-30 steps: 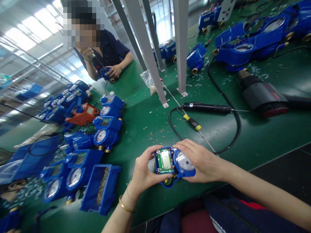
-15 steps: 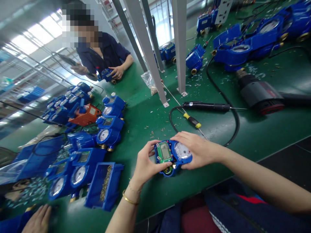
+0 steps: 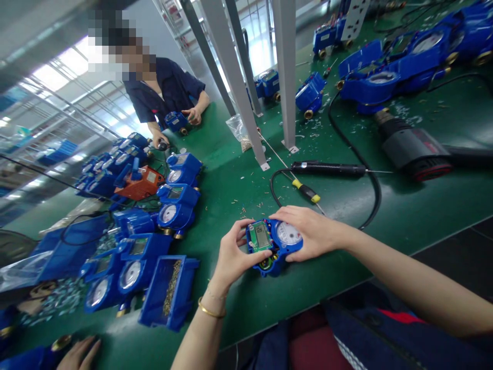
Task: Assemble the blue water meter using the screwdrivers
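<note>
I hold a blue water meter (image 3: 274,244) with both hands just above the green bench near its front edge. It shows a green circuit board with a small screen on its left half and a round white dial on its right. My left hand (image 3: 233,255) grips the left side, thumb on the board's lower edge. My right hand (image 3: 311,232) wraps the right side, fingers over the dial's top.
Rows of blue meters (image 3: 169,205) and a blue bin of small brass parts (image 3: 169,293) lie at the left. A black electric screwdriver (image 3: 331,168) with its cable, a yellow-handled screwdriver (image 3: 306,191) and a dark power tool (image 3: 416,149) lie behind. Grey posts (image 3: 287,77) stand mid-bench. A co-worker (image 3: 165,92) works opposite; another person's hand (image 3: 79,353) shows bottom left.
The meter and both my hands have shifted slightly away from me and up in view. The co-worker opposite lowered an arm to the bench. A hand has come in at the bottom left.
</note>
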Action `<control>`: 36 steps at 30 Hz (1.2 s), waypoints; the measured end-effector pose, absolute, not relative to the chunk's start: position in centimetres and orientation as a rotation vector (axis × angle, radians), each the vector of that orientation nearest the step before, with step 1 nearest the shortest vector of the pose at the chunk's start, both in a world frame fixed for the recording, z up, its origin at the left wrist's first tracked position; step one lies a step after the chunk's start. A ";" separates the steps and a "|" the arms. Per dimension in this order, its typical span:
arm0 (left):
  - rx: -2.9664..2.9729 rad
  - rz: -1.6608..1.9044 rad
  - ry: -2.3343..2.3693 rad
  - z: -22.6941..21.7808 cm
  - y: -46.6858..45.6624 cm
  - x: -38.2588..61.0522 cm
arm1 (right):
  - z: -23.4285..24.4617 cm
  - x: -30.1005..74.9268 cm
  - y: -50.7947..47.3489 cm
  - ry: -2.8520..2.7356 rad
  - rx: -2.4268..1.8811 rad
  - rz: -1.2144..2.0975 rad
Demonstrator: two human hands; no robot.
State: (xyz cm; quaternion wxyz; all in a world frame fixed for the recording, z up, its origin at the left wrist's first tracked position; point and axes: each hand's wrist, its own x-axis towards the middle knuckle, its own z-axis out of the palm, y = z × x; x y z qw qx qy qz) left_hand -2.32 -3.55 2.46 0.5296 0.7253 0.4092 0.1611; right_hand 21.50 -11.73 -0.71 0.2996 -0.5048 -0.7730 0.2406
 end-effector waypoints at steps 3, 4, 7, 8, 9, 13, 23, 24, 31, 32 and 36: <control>1.713 0.401 0.967 2.4 -3.6 -2.2 | -0.7 21.5 -11.7 -2.046 -1.341 0.646; 1.716 0.401 0.969 2.4 -3.6 -2.2 | -0.7 21.5 -11.7 -2.043 -1.337 0.646; 1.720 0.400 0.979 2.4 -3.6 -2.2 | -0.7 21.5 -11.8 -2.029 -1.312 0.648; 1.718 0.401 0.980 2.3 -3.6 -2.2 | -0.7 21.5 -11.9 -2.026 -1.302 0.649; 1.715 0.402 0.980 2.3 -3.6 -2.2 | -0.7 21.6 -11.9 -2.022 -1.294 0.648; 1.703 0.403 0.989 2.4 -3.5 -2.2 | -0.9 21.6 -11.9 -2.017 -1.281 0.635; 1.705 0.413 1.012 2.2 -3.8 -2.4 | -1.0 21.7 -11.6 -2.006 -1.280 0.662; 1.709 0.415 1.013 2.2 -3.8 -2.4 | -1.1 21.7 -11.6 -2.003 -1.283 0.667; 1.693 0.402 0.954 1.4 -3.4 -3.1 | -1.1 21.3 -11.7 -1.980 -1.236 0.678; 1.665 0.406 0.903 1.2 -3.4 -3.4 | -0.9 21.4 -11.9 -1.969 -1.239 0.677; 1.575 0.327 0.681 -0.3 -4.4 -4.6 | 0.2 23.0 -12.6 -1.943 -1.200 0.795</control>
